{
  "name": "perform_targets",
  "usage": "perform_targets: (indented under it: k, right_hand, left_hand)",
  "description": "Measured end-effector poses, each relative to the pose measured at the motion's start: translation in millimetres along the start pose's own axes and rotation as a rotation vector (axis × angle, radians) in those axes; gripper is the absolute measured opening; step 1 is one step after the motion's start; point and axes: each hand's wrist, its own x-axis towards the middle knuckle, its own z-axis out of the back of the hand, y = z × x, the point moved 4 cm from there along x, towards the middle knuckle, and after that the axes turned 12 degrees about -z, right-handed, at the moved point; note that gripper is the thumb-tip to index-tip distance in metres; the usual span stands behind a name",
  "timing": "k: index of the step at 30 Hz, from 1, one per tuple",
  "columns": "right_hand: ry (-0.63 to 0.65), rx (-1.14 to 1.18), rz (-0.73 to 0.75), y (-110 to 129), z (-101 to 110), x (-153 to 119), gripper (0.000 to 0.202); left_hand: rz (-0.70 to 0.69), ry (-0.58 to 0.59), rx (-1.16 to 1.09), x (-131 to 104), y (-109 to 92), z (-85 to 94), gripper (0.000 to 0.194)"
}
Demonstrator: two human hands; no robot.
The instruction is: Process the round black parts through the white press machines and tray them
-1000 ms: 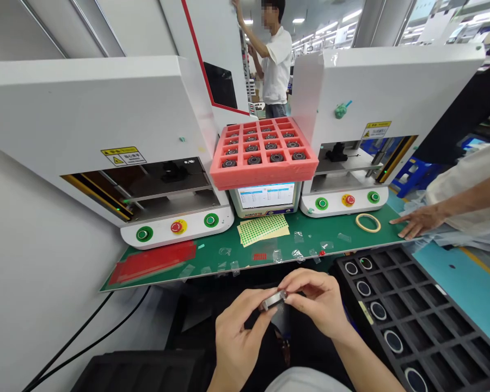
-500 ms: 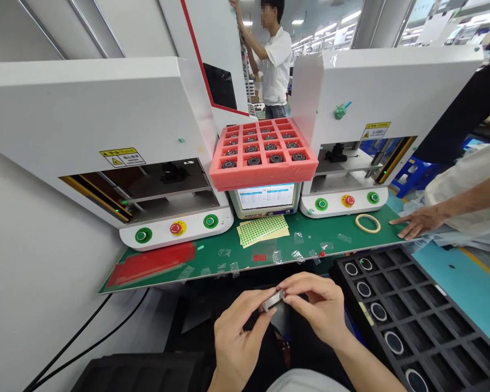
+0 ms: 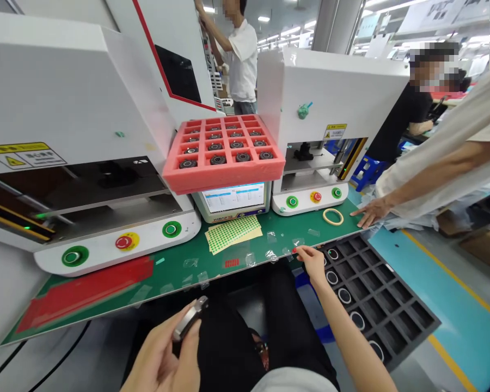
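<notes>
My left hand [image 3: 167, 348] is closed round the edge of a silver-grey metal watch case [image 3: 187, 322], held tilted in front of the table; a dark part sticks out at its upper end. Only its side shows, and its faces are turned away. At the front edge of the green table, my right hand [image 3: 312, 262] has thumb and forefinger pinched together at a small red piece [image 3: 294, 250]. Bits of clear film [image 3: 271, 255] lie just left of those fingertips.
A pink foam tray [image 3: 224, 177] with round black parts rests above a screen [image 3: 234, 197], between two white presses. To the right are a tape ring [image 3: 333, 216], a co-worker's hand [image 3: 371, 212] and a black compartment tray [image 3: 392, 305]. Sticker sheets [image 3: 233, 235] and red film [image 3: 85, 288] lie on the table.
My right hand has left the watch case and reached forward to the red piece at the table edge. The left hand keeps the case, now further left in view. The view has shifted right.
</notes>
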Motion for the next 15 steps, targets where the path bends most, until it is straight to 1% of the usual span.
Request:
perform_targets:
  k: [2,4,6,8,12,15]
  right_hand:
    - [-0.028,-0.009,-0.106,-26,6,35,0.024]
    - [-0.03,-0.023,-0.191,-47,6,53,0.021]
    - [-0.027,-0.041,-0.251,-61,2,60,0.021]
    - [-0.033,-0.068,-0.287,-69,-2,61,0.022]
    - [-0.088,-0.157,-0.312,-76,-4,65,0.024]
    - [-0.118,-0.227,-0.311,-81,-3,68,0.025]
  left_hand:
    - [-0.009,0.057,0.036,-3,2,-2.3,0.012]
    - [0.0,0.092,0.052,-5,3,-3.9,0.012]
    - [0.009,0.095,0.061,-6,5,-4.0,0.012]
    - [0.018,0.096,0.064,-5,5,-3.9,0.013]
    - [0.028,0.104,0.015,-1,1,-5.7,0.011]
    - [0.053,0.116,0.03,-1,-3,-8.1,0.008]
